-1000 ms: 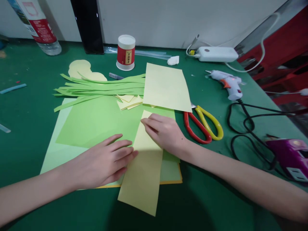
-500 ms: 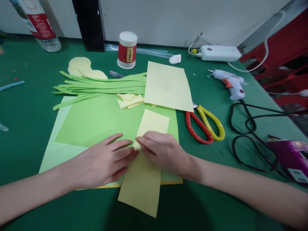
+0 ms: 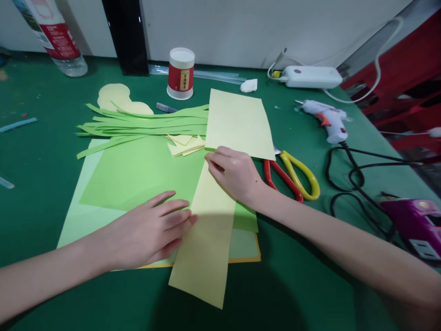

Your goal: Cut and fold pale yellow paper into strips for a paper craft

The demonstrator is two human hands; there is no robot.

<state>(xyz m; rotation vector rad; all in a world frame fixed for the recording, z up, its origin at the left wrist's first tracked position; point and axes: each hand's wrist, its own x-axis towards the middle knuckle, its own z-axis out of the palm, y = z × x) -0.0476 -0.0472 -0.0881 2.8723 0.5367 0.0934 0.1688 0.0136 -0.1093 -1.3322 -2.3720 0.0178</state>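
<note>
A pale yellow paper strip (image 3: 206, 248) lies slanted over green paper sheets (image 3: 144, 174), its lower end reaching past their front edge. My left hand (image 3: 155, 230) rests flat with fingers spread, its fingertips touching the strip's left edge. At the strip's far end, my right hand (image 3: 236, 174) has its fingers pinched together at the left edge; the hand covers that end. Just beyond it is a larger pale yellow paper piece (image 3: 239, 122). Thin green paper strips (image 3: 151, 124) and small folded yellow scraps (image 3: 186, 145) lie to its left.
Scissors (image 3: 301, 174) with red and yellow handles lie right of the paper. A glue gun (image 3: 327, 119) with a looping black cord, a purple power socket (image 3: 416, 225) and a white power strip (image 3: 312, 77) are farther right. A red-and-white cup (image 3: 181, 73) and bottle (image 3: 64, 43) stand behind.
My right hand has slid away from me along the strip, from its middle to its far end. My left hand has stayed in place.
</note>
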